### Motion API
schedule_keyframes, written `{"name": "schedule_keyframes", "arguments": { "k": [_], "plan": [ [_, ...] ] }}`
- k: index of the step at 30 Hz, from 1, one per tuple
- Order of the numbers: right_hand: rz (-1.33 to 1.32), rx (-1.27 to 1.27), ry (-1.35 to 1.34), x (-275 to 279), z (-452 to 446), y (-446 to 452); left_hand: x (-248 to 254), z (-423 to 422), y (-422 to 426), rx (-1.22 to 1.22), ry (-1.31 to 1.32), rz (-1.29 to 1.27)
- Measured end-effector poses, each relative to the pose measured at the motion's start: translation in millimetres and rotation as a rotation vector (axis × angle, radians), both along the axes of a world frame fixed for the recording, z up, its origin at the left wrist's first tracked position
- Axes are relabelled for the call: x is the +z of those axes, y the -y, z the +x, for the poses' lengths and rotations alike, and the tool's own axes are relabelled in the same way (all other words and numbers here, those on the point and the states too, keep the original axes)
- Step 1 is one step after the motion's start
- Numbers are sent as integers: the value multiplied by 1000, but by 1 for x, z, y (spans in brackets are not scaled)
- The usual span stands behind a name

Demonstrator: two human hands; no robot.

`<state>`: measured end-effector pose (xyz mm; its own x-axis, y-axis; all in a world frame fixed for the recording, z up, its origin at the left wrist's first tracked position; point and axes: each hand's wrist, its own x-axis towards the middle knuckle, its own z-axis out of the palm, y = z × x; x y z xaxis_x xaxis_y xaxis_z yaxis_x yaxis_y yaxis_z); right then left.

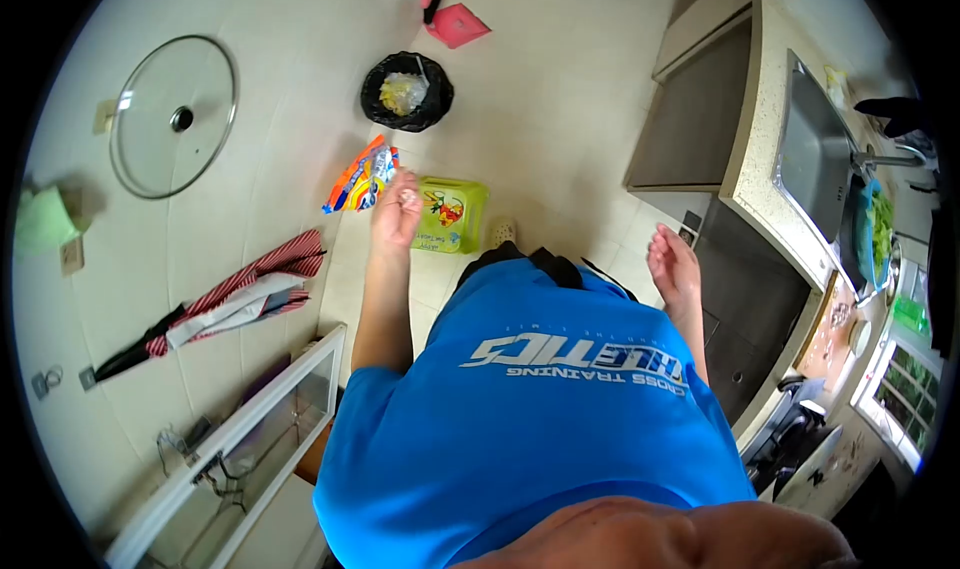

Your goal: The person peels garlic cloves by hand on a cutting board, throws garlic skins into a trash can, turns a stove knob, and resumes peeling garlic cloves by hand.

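My left hand (pixel 398 209) is raised in front of me, its fingers curled in; a small pale patch shows at them, too unclear to name. Below it on the floor, an orange, blue and white plastic packet (pixel 362 177) leans near the wall. Beside the packet stands a yellow-green plastic stool (pixel 462 205) with a cartoon picture on top, partly covered by that hand. My right hand (pixel 675 261) hangs by my right side, fingers loosely bent and apart, with nothing visible in it. It is nearest to the dark cabinet fronts under the counter.
Ahead on the floor is a bin (pixel 408 91) lined with a black bag, with a pink dustpan (pixel 458 26) beyond. A glass lid (pixel 174 116) and a striped umbrella (pixel 240 294) hang on the left wall. To the right runs a counter with a steel sink (pixel 815 149).
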<state>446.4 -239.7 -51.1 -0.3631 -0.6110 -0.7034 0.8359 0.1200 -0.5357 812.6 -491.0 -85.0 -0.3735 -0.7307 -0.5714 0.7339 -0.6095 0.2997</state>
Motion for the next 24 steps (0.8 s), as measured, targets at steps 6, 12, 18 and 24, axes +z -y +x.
{"name": "schedule_keyframes", "arguments": {
  "k": [6, 12, 18, 24],
  "plan": [
    [5, 79, -29, 6, 15, 52, -3, -1, 68, 131, -118, -40],
    [60, 105, -48, -10, -24, 92, -35, -13, 129, 54, -332, -178],
    [-11, 151, -37, -25, -85, 177, -59, -19, 169, 221, -157, -77],
    [-44, 225, -48, -34, -132, 244, -72, -31, 208, 408, 13, 65]
  ]
}}
